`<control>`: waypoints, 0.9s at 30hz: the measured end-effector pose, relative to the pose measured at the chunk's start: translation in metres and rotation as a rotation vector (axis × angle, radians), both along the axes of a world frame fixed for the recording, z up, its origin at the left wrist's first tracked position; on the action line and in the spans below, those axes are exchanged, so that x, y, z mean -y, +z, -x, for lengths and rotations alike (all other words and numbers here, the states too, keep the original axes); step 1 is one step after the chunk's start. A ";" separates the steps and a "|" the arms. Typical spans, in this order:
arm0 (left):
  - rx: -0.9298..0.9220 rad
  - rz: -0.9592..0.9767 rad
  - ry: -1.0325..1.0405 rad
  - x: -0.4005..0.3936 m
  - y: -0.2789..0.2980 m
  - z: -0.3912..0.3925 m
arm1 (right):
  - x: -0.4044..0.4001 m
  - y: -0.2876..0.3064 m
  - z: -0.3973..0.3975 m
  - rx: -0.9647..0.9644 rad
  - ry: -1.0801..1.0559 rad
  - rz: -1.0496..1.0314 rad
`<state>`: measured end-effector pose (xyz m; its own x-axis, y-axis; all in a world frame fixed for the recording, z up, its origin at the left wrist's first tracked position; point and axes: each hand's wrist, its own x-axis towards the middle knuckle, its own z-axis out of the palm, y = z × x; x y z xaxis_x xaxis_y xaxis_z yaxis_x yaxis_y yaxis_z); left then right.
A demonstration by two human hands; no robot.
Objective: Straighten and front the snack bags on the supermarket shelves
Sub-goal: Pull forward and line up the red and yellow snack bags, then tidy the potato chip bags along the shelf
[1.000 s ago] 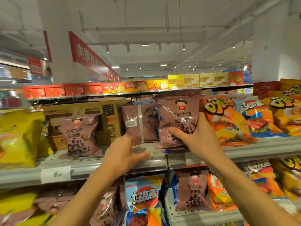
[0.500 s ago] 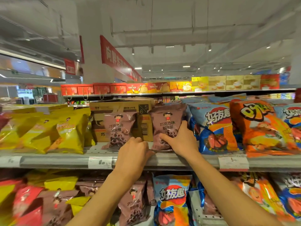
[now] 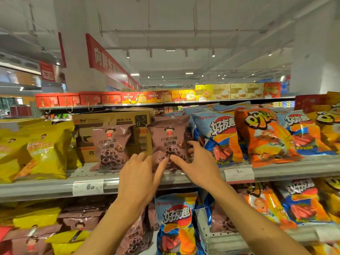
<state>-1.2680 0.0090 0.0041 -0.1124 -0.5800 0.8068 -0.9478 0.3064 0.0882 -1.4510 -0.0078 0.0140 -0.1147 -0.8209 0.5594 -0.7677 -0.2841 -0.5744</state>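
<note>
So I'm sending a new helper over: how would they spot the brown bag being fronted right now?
Find the upper shelf with the cardboard carton. Two brown chocolate-ring bags stand in front of it; take the right-hand brown bag, beside the blue chip bag. Unlike the left-hand brown bag, it has the left hand and right hand touching its lower front.

A grey metal shelf (image 3: 55,188) carries two brown snack bags (image 3: 110,146) standing upright before a cardboard box (image 3: 110,118), yellow bags (image 3: 46,150) left of it, blue and orange bags (image 3: 220,137) right.
</note>
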 end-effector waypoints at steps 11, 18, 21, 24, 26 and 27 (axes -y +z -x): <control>-0.381 -0.066 -0.477 -0.007 0.001 0.141 | -0.034 -0.006 0.147 0.303 -0.011 0.276; -0.479 -0.117 -0.466 -0.006 0.002 0.292 | -0.040 -0.003 0.302 0.248 -0.152 0.276; -0.538 -0.164 -0.425 -0.002 0.007 0.340 | -0.033 -0.001 0.359 0.222 -0.193 0.258; -0.585 -0.238 -0.305 0.009 0.013 0.366 | -0.018 0.003 0.400 0.124 -0.253 0.179; -0.613 -0.272 -0.209 0.016 0.020 0.375 | -0.006 0.009 0.419 0.055 -0.263 0.108; -0.622 -0.289 -0.177 0.020 0.023 0.378 | -0.001 0.013 0.425 0.042 -0.248 0.060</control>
<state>-1.6457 -0.0109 0.0276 0.2070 -0.7965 0.5682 -0.6331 0.3337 0.6984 -1.8755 -0.0070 0.0269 -0.3321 -0.7303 0.5970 -0.7942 -0.1250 -0.5947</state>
